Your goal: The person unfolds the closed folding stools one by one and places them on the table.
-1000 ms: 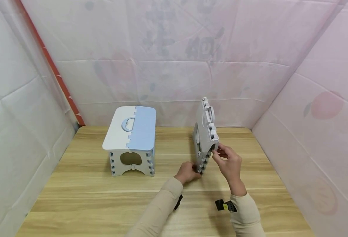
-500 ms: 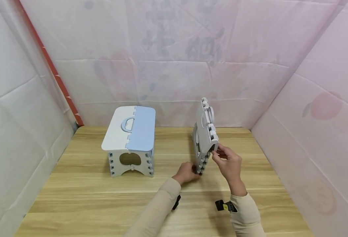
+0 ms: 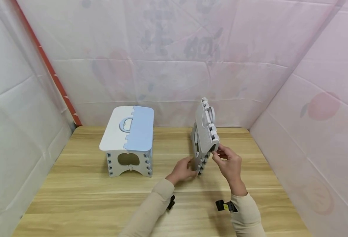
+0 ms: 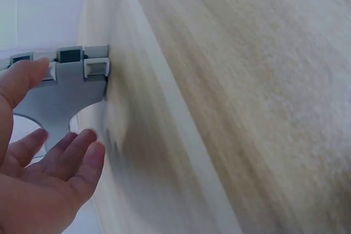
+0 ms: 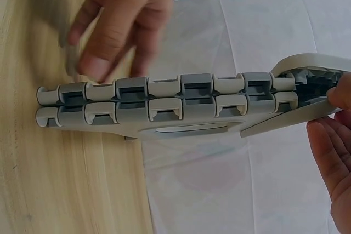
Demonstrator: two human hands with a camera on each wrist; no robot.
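A grey folding stool [image 3: 205, 130] stands on edge, partly folded, in the right half of the head view. My right hand [image 3: 229, 164] pinches the near end of its seat between thumb and fingers, as the right wrist view also shows. Low on the stool's other side is my left hand [image 3: 182, 169]. In the left wrist view its fingers are spread and loosely bent, with the thumb over the hinged leg edge [image 4: 68, 69] and nothing gripped; whether the thumb touches is unclear. Hinge knuckles [image 5: 164, 94] run along the stool's folded legs.
A white and blue folding stool [image 3: 141, 128] stands unfolded on the wooden table [image 3: 103, 204], left of the grey one. Fabric walls [image 3: 168, 79] enclose the table at the back and both sides. Each wrist wears a black strapped device [image 3: 220, 205].
My left hand has loosened from the foot of the grey stool and drawn slightly left, its fingers opening. The right hand keeps its pinch. The whole head view has shifted a little.
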